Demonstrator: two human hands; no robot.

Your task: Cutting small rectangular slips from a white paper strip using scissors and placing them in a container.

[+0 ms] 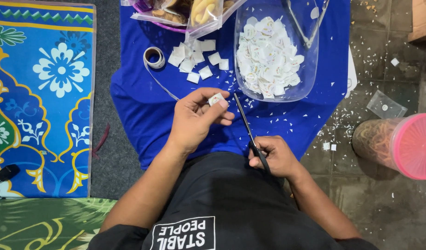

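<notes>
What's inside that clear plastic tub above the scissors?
The clear tub holds a heap of small cut paper labels, white with coloured print, piled to its left side. Metal tongs lean across its far end. Whatever lies under the heap is covered.

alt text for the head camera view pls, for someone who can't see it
Seen from above, a person's left hand pinches a small paper sticker while the right hand holds black scissors on a blue cloth. Beyond lie square paper pieces, a sticker roll and a clear tub of trimmed stickers.
</notes>
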